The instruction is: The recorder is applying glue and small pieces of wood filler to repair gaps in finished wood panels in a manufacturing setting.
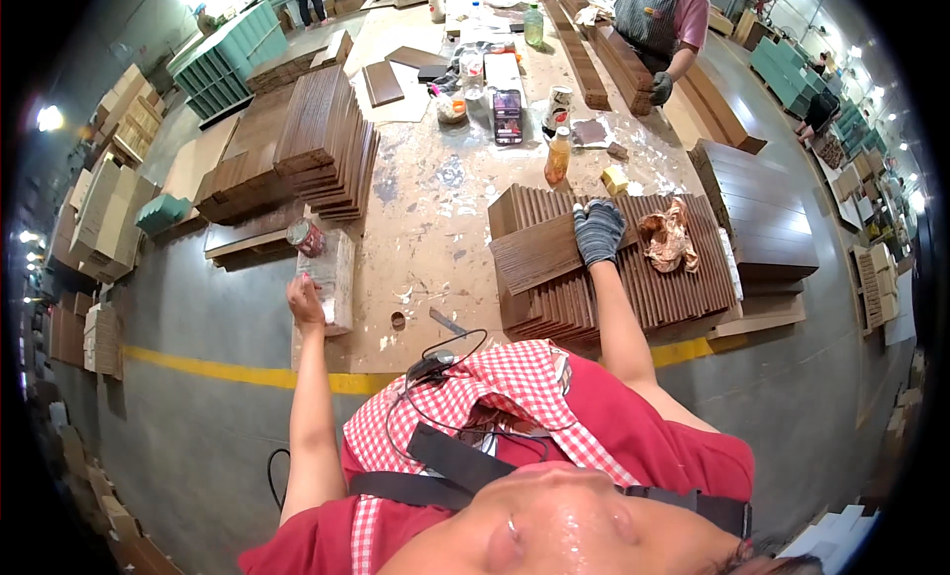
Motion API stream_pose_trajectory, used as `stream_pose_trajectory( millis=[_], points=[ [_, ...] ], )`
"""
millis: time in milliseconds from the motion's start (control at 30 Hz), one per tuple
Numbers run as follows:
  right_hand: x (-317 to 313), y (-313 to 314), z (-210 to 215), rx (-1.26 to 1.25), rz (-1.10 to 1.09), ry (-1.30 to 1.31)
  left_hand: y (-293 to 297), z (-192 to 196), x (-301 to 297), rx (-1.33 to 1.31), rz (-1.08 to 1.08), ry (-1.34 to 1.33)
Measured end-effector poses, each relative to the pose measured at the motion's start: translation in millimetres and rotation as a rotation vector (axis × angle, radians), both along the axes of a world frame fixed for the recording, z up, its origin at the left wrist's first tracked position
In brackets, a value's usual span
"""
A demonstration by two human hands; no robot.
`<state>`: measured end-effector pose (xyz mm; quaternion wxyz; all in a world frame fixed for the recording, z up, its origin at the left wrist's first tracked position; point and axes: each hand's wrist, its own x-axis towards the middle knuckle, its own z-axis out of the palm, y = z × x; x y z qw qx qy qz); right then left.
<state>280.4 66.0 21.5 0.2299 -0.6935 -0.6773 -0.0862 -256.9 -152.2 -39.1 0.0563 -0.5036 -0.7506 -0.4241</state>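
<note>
My right hand (599, 235), in a grey striped glove, lies across a brown wood-grain board (537, 253) with its fingers over the far edge. That board rests slantwise on a stack of brown boards (658, 288). A crumpled, brown-stained rag (670, 237) lies on the stack, right of the glove. My bare left hand (305, 300) is closed beside an open can (306, 238) with red on its side. What its fingers hold is too small to make out. The can stands on a pale, paint-smeared block (338, 283) at the table's left edge.
A paint-spotted worktable (426, 248) runs ahead, with a bottle of amber liquid (557, 156), a yellow block (615, 180) and a phone (508, 117). More boards (322, 130) are piled left, and dark panels (757, 209) right. A co-worker (661, 26) handles long beams at the far right.
</note>
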Motion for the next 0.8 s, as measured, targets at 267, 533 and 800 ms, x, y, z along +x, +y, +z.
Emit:
stream_pose_trajectory(
  millis=[267, 533, 800],
  points=[
    [7, 44, -59, -0.116, -0.007, 0.028, 44, -35, 13, 0.106, -0.084, 0.037],
    [29, 71, -54, -0.189, -0.047, 0.034, 64, -29, 29, 0.156, -0.071, -0.052],
    [11, 82, -120, -0.042, 0.01, -0.016, 62, -55, 9, 0.21, -0.121, -0.046]
  ],
)
